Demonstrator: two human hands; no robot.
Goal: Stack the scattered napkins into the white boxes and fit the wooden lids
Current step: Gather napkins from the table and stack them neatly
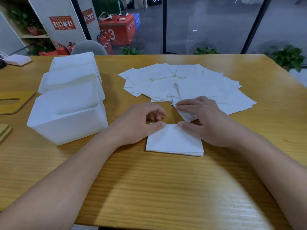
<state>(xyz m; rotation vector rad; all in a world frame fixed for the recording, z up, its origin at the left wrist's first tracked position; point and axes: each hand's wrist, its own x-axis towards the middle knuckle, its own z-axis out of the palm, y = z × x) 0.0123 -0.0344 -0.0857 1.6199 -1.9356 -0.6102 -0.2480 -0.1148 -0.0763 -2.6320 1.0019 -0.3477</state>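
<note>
Your forearms are reaching in from the near edge of the wooden worktop, and both hands are working at a small squared stack of napkins lying just in front of you. Your left hand is resting its thumb on the stack's far edge, fingers loosely curled and gripping nothing. Your right hand is pinching a single napkin drawn from the scattered napkins, which are fanning across the middle of the worktop beyond.

By the look of it you are early in the job: the nearest white box is sitting empty to the left, while the two white boxes behind it are already looking filled. Wooden lids are lying unfitted at the left edge.

Bare worktop is lying open before you and to the right; the nearest box is standing just beside your left wrist, so mind its wall.
</note>
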